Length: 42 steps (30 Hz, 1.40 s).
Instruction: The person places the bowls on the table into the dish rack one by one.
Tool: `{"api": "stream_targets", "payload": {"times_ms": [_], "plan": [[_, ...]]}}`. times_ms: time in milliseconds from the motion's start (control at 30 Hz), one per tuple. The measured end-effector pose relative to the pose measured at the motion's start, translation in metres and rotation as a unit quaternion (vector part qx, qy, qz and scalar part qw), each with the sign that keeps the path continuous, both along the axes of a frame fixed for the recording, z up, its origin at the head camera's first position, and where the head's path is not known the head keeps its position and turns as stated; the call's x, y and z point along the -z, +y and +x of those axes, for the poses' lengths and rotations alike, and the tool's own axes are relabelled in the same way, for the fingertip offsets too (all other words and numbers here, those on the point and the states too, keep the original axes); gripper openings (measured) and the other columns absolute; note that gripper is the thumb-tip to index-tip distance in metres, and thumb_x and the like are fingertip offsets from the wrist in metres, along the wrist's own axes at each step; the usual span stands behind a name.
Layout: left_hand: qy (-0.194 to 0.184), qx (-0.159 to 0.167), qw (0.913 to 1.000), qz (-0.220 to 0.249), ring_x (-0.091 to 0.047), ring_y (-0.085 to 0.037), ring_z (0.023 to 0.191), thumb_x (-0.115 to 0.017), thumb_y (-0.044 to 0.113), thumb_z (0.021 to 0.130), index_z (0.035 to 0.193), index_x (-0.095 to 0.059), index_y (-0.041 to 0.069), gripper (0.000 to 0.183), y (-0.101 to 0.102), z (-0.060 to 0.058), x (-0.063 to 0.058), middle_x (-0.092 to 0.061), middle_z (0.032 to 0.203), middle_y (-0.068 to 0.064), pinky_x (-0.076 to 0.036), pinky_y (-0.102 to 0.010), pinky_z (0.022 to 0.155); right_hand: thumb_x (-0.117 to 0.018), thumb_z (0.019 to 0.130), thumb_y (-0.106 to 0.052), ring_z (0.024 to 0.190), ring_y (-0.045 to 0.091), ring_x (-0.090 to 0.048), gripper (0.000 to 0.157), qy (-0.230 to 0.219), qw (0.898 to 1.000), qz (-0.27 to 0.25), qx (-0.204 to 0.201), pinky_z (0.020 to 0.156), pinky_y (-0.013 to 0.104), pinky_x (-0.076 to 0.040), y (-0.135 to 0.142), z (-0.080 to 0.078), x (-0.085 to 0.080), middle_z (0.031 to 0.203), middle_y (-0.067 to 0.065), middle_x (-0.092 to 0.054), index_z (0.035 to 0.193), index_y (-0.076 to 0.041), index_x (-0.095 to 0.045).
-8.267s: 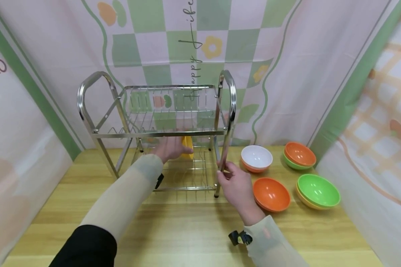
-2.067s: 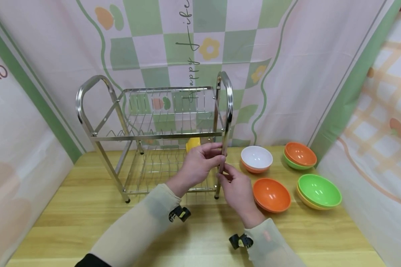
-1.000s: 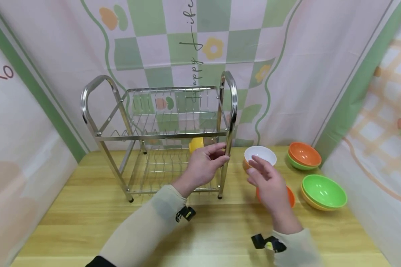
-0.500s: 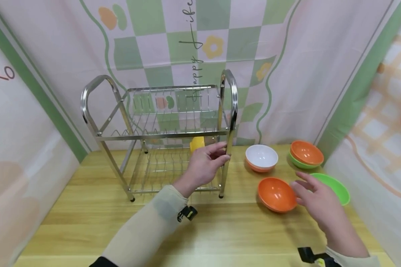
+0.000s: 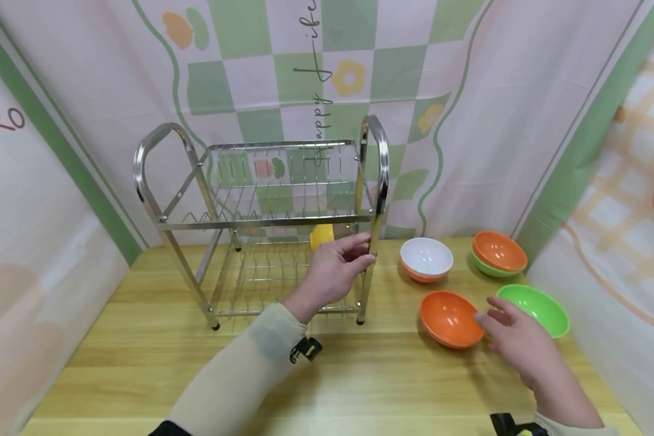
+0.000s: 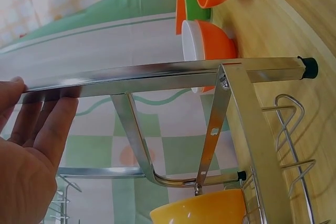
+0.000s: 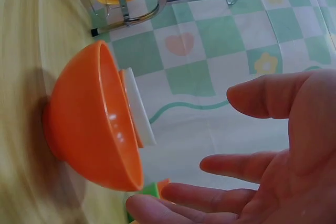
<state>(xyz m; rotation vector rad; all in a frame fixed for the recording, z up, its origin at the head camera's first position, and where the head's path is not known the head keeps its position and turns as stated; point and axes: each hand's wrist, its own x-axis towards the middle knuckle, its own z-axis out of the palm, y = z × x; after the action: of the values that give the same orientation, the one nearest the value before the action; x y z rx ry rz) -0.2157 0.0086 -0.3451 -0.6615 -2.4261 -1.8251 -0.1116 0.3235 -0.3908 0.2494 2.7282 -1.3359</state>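
Observation:
A two-tier chrome dish rack (image 5: pixel 267 222) stands on the wooden table. With thumb and fingers on opposite sides, my left hand (image 5: pixel 328 270) grips its front right post, as the left wrist view also shows. Behind that hand, a yellow bowl (image 5: pixel 321 235) sits tilted on the lower tier, partly hidden. My right hand (image 5: pixel 523 348) hovers between an orange bowl (image 5: pixel 450 318) and a green bowl (image 5: pixel 536 307), its fingers spread and holding nothing. In the right wrist view, a gap separates the fingers from the orange bowl (image 7: pixel 86 119).
Behind the orange bowl is a white bowl (image 5: pixel 426 257) stacked on an orange one. At the back right, another orange bowl (image 5: pixel 499 251) rests in a green one. A patterned curtain (image 5: pixel 469 121) hangs close behind the rack and at both sides.
Earlier, my left hand reached inside the rack by the yellow bowl; it now holds the post. My right hand let go of the post and moved right over the bowls, lowering slightly at the end.

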Motion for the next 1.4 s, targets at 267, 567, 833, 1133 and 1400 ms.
{"api": "stream_targets", "payload": {"times_ms": [267, 567, 833, 1133, 1400], "plan": [[0.003, 0.001, 1.0000, -0.003, -0.065, -0.009, 0.085, -0.075, 0.016, 0.091, 0.131, -0.068, 0.017, 0.041, 0.000, 0.000, 0.001, -0.071, 0.097, 0.007, -0.056, -0.026, 0.069, -0.047, 0.107, -0.029, 0.124, 0.052, -0.046, 0.075, -0.049, 0.992, -0.117, 0.000, 0.087, 0.043, -0.055, 0.005, -0.002, 0.014, 0.150, 0.043, -0.017, 0.154, 0.009, -0.003], [0.003, -0.002, 1.0000, -0.005, -0.065, -0.009, 0.085, -0.075, 0.016, 0.091, 0.130, -0.069, 0.018, 0.039, 0.000, -0.001, 0.001, -0.071, 0.097, 0.007, -0.056, -0.026, 0.069, -0.048, 0.106, -0.025, 0.116, 0.043, -0.054, 0.079, -0.077, 0.968, -0.239, 0.018, 0.089, 0.047, -0.053, 0.012, -0.007, 0.031, 0.153, 0.041, -0.008, 0.156, 0.002, 0.007], [0.004, -0.003, 0.9999, -0.012, -0.065, -0.009, 0.086, -0.075, 0.015, 0.092, 0.131, -0.068, 0.017, 0.040, 0.000, -0.001, 0.001, -0.071, 0.097, 0.007, -0.056, -0.025, 0.070, -0.042, 0.108, -0.020, 0.134, 0.059, -0.027, 0.074, -0.095, 0.944, -0.313, 0.029, 0.092, 0.053, -0.051, 0.014, -0.009, 0.037, 0.153, 0.042, 0.000, 0.156, -0.001, 0.010], [0.002, -0.004, 0.9999, -0.014, -0.065, -0.009, 0.085, -0.075, 0.015, 0.091, 0.130, -0.068, 0.018, 0.040, 0.000, 0.000, 0.000, -0.071, 0.097, 0.007, -0.056, -0.025, 0.069, -0.043, 0.107, -0.016, 0.128, 0.040, -0.043, 0.074, -0.100, 0.912, -0.396, 0.026, 0.097, 0.058, -0.045, 0.023, -0.012, 0.051, 0.157, 0.035, 0.004, 0.158, -0.007, 0.010], [0.002, -0.005, 0.9998, -0.018, -0.065, -0.009, 0.086, -0.075, 0.015, 0.091, 0.130, -0.068, 0.019, 0.040, 0.000, 0.000, 0.000, -0.071, 0.097, 0.007, -0.056, -0.025, 0.070, -0.040, 0.106, -0.011, 0.121, 0.030, -0.050, 0.074, -0.101, 0.883, -0.458, 0.024, 0.100, 0.059, -0.041, 0.026, -0.014, 0.057, 0.160, 0.028, 0.008, 0.158, -0.010, 0.013]]}}
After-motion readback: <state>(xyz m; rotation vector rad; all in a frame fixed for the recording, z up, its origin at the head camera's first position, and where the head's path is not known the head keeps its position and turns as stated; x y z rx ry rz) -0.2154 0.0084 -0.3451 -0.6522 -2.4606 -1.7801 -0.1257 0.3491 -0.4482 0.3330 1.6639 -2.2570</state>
